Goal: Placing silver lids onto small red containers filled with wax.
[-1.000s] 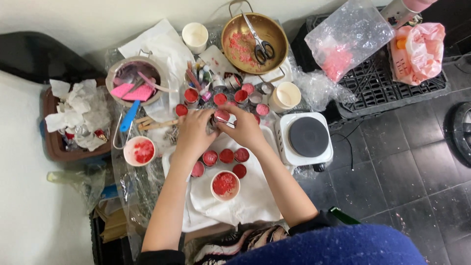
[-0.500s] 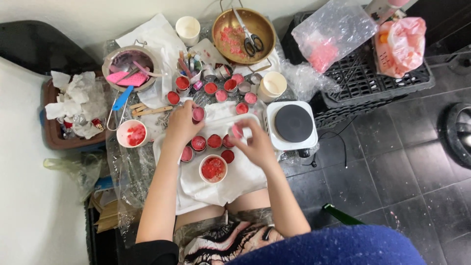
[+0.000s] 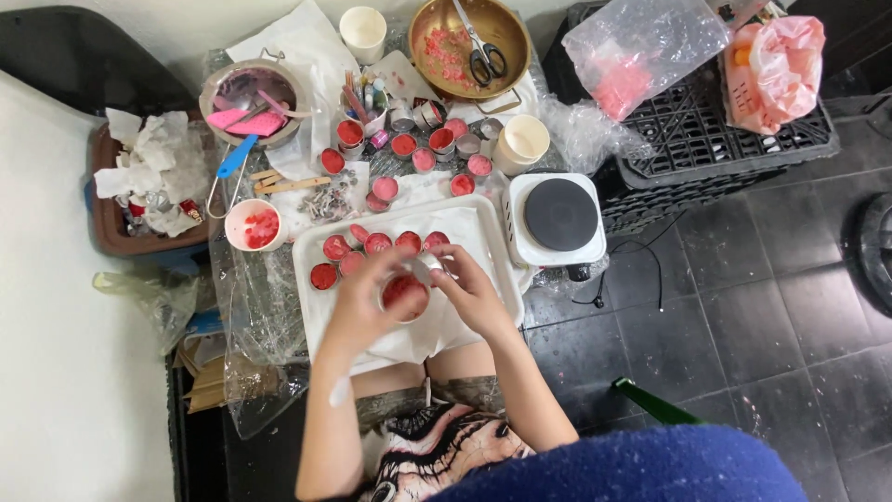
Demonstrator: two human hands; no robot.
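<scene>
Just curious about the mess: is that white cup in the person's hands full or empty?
Partly filled. The white cup, held between the left hand and right hand, shows red stuff inside; how deep it goes cannot be told.

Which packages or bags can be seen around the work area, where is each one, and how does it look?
Clear plastic bag: on the black crate, top right; crumpled, pink pieces inside.
Pink plastic bag: far right on the crate; bulging, something orange inside.
Clear empty bag: lower left, beside the brown tray; limp, see-through.
No screens or signs are visible.
</scene>
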